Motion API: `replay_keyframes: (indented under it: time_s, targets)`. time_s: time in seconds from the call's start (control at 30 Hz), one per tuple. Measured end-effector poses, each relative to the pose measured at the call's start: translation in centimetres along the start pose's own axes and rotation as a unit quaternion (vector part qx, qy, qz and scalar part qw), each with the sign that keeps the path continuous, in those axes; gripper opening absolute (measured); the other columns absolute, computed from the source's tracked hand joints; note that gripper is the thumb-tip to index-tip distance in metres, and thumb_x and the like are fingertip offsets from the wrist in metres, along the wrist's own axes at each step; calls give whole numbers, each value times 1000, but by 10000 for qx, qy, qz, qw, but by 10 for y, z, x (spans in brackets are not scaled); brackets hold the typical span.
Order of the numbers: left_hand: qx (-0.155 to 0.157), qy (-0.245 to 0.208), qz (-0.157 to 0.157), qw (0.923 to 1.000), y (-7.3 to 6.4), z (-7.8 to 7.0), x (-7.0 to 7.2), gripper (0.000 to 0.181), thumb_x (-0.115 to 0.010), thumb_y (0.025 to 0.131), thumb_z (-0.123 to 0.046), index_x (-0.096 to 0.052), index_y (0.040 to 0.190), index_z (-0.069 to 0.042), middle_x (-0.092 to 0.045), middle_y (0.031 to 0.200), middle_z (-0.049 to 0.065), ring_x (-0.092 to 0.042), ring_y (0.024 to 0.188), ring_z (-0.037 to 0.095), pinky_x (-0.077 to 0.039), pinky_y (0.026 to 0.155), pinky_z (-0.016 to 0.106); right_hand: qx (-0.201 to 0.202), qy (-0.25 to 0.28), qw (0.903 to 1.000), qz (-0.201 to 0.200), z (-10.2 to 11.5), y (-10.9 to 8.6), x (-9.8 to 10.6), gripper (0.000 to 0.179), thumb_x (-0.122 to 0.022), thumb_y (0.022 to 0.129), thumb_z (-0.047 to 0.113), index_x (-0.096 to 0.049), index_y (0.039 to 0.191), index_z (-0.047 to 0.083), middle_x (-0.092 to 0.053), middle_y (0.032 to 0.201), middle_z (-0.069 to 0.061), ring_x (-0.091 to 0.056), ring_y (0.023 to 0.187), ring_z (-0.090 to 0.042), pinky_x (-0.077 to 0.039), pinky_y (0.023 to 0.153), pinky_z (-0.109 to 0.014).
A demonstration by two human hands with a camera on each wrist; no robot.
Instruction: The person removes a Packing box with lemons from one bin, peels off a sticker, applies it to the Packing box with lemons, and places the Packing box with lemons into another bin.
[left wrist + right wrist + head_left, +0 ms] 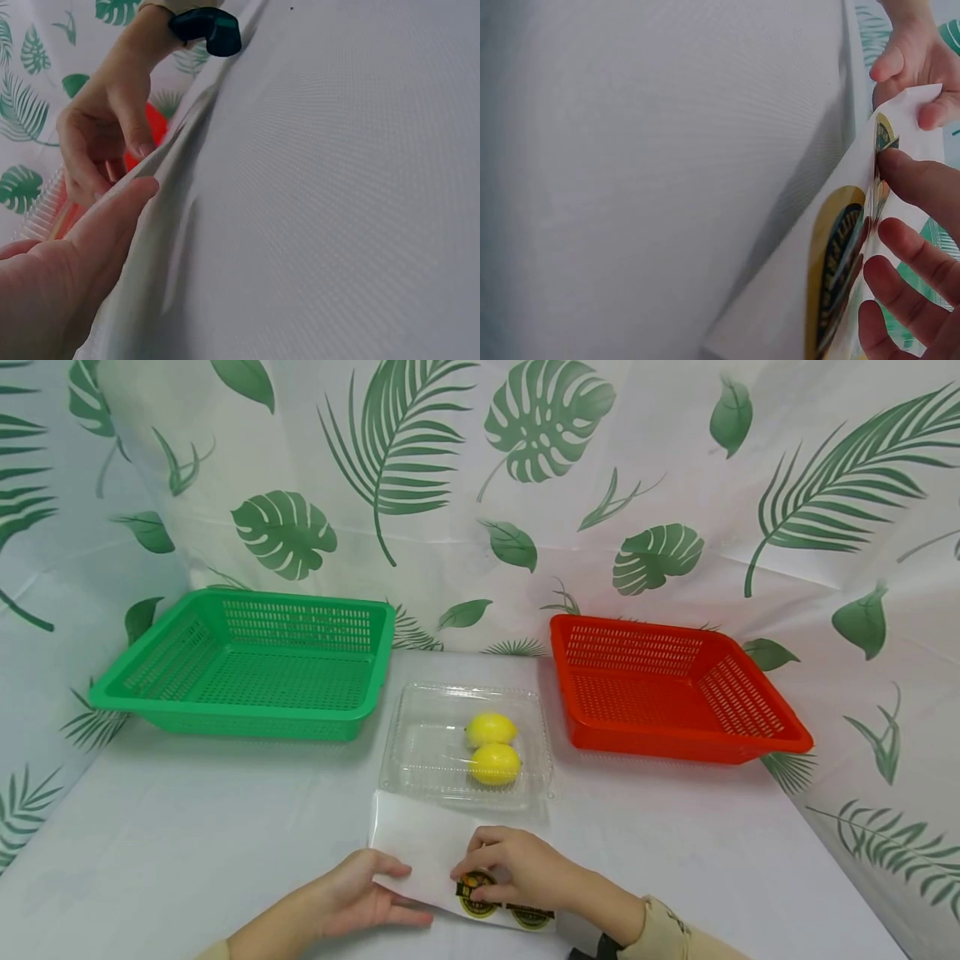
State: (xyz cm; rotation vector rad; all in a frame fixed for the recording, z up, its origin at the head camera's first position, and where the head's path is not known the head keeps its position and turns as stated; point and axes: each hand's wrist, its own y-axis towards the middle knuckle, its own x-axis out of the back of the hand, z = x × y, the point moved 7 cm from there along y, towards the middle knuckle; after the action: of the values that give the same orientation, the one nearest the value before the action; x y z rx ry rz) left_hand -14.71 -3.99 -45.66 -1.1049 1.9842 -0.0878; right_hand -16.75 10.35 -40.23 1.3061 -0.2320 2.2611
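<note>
A white sticker sheet (420, 827) is tilted up off the table between both hands. My left hand (360, 893) holds its left edge, thumb on the printed side and fingers behind. My right hand (525, 868) pinches a round black-and-gold sticker (474, 903) on the sheet with thumb and fingertips. In the right wrist view the thumb lies at this sticker's raised edge, and a second round sticker (832, 262) is nearer the camera. Beyond the sheet, two yellow lemons (492, 766) sit in a clear plastic box (427, 743).
A green basket (292, 714) stands at the back left and a red basket (675, 743) at the back right. The white table (225, 810) runs back to a leaf-patterned cloth (450, 568). A dark band (206, 30) is round the right wrist.
</note>
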Motion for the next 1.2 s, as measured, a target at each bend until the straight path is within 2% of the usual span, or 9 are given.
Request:
replay_keyframes:
  time_s: [0.17,0.33,0.67,0.83,1.03,1.2]
  targets:
    - [60,-169,177,9997,-1,0,-1,43,-29,90,-1,-15,129,9,-45,122,25,-33,122,48,-34,96,59,108,-86,9999,-63,1,1,-1,22,-71,81,23,-68,103,21,-56,91,10,-50,81,1,-42,71,-6]
    - [63,-288,322,9990,-1,0,-3,46,-28,90,-2,-10,131,9,-45,122,25,-33,122,49,-32,98,57,296,-181,9989,-304,3,2,1,19,-71,81,22,-69,99,21,-56,90,11,-52,83,1,-41,73,-5]
    - [92,-426,241,9988,-1,1,-7,46,-27,89,-1,-10,131,10,-41,124,33,-31,121,51,-32,100,55,597,-239,9955,-690,9,4,4,12,-74,78,19,-70,88,18,-57,87,11,-54,80,1,-42,74,-5]
    - [132,-481,332,9982,-2,2,-10,47,-27,89,-1,-9,131,10,-43,122,32,-31,121,52,-31,100,54,763,-273,9933,-819,11,4,7,11,-76,75,18,-71,85,17,-59,87,11,-53,82,3,-43,77,-6]
    - [226,-585,374,9973,-1,3,-11,47,-27,89,-1,-8,131,10,-38,125,35,-29,122,52,-31,101,53,958,-268,9909,-904,13,4,10,8,-76,75,17,-72,82,16,-62,89,9,-55,84,1,-44,78,-8]
    - [108,-536,250,9982,-1,3,-9,46,-27,89,0,-9,130,11,-35,127,35,-28,123,52,-31,100,55,1133,-338,9878,-1010,15,3,10,7,-75,75,16,-71,81,16,-62,90,7,-56,84,0,-44,78,-8]
